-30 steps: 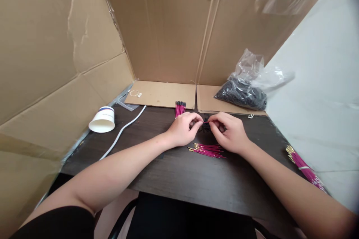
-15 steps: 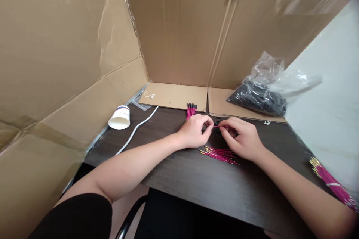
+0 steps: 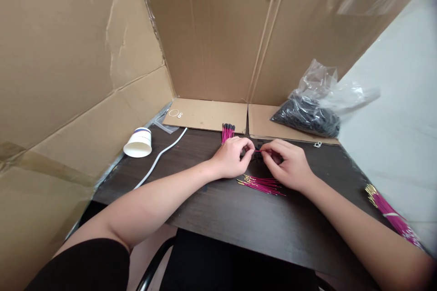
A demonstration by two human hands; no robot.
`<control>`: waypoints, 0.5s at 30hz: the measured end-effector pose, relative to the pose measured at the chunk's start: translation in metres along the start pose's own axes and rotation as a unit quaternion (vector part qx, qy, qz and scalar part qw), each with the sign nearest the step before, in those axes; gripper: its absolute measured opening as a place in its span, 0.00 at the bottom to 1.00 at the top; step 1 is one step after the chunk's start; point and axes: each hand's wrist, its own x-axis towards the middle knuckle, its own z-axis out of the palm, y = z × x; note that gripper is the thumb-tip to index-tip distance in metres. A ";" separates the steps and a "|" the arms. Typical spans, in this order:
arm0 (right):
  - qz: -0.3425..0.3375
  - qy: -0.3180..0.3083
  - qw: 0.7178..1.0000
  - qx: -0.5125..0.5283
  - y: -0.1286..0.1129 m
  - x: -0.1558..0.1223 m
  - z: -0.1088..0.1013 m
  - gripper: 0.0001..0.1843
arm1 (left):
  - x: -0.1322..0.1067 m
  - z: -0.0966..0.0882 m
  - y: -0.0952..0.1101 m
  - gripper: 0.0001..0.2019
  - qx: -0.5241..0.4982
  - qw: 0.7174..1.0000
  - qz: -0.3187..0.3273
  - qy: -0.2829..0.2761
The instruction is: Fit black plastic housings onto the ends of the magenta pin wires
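Note:
A thin magenta wire (image 3: 257,150) stretches between my two hands above the dark table. My left hand (image 3: 231,158) pinches one end of it between thumb and forefinger; whatever else sits in those fingertips is too small to make out. At the other end, my right hand (image 3: 289,163) has thumb and fingers closed on the wire. Below the hands lie several loose magenta wires (image 3: 262,185) with gold-coloured terminals. Behind my left hand is a group of magenta wires with black ends (image 3: 228,132). Small black pieces (image 3: 258,142) lie just behind the fingertips, partly hidden.
A clear plastic bag of black pieces (image 3: 307,116) rests on cardboard (image 3: 211,116) at the back. To the left are a tipped paper cup (image 3: 138,143) and a white cable (image 3: 159,159). A banded magenta wire bundle (image 3: 392,213) lies far right. Cardboard walls (image 3: 205,32) enclose the table.
The whole view has shifted slightly, so everything appears a little further left. Both hands keep their pinch on the wire, and their places over the table look nearly the same.

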 end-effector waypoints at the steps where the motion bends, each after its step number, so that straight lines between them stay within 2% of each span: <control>1: 0.000 0.001 1.000 0.000 0.000 0.000 0.000 0.05 | 0.000 0.000 -0.001 0.03 0.000 1.000 0.000 -0.001; 15: -0.013 0.018 1.000 -0.001 -0.002 0.003 -0.001 0.07 | 0.001 -0.002 -0.002 0.04 -0.010 1.000 -0.016 0.004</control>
